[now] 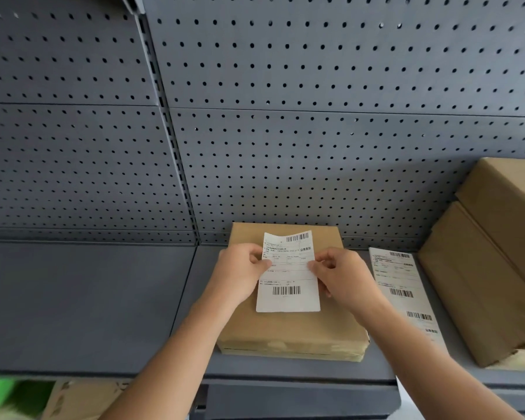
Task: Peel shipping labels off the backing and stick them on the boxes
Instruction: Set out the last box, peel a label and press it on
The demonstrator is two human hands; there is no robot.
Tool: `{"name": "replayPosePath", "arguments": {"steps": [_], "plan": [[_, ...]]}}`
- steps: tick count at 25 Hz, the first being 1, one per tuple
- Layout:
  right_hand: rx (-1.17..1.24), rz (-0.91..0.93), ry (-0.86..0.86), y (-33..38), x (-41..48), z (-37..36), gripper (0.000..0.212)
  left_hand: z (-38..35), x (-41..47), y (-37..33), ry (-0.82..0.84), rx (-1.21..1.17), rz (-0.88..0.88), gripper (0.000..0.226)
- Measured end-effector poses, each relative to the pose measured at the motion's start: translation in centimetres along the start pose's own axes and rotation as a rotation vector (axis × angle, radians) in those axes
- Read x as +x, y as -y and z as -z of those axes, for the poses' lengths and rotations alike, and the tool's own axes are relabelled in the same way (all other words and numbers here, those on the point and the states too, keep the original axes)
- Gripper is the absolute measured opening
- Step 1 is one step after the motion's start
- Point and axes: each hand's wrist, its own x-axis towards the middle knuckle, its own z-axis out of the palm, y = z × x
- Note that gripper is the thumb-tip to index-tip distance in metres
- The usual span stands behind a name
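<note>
- Pegboard backs the shelf.
- Box lies flat below it; more boxes to its right.
- Label hovers over the box, pinched at its sides by left hand and right hand.
- Strip lies right of the box.
- Likely placing: lower squarely, then press.

I read 业务类型 at the top right of the held label, beside barcodes; its smaller print blurs out.
</note>
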Motion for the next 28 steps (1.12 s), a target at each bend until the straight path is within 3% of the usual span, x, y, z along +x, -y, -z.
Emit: {"name": "replayPosePath", "arguments": {"steps": [13, 21, 24, 28], "plan": [[-0.175, 0.068, -0.052, 0.0, 0.5, -1.4, 0.008, -1.3, 1.5, -0.3, -0.025, 0.243, -0.012, 0.024], [-0.343, 0.089, -0.082, 0.3, 0.5, -1.5, 0.019, -0.9, 0.9, -0.3, -0.037, 0.281, 0.012, 0.036], [-0.470, 0.142, -0.118, -0.1, 0.5, -1.0, 0.017, -0.8, 0.7, 0.7, -0.083, 0.405, -0.167, 0.043], [-0.548, 0.457, -0.146, -0.3, 0.7, -2.3, 0.033, -1.4, 1.0, 1.2, -0.006, 0.487, -0.434, 0.052]]}}
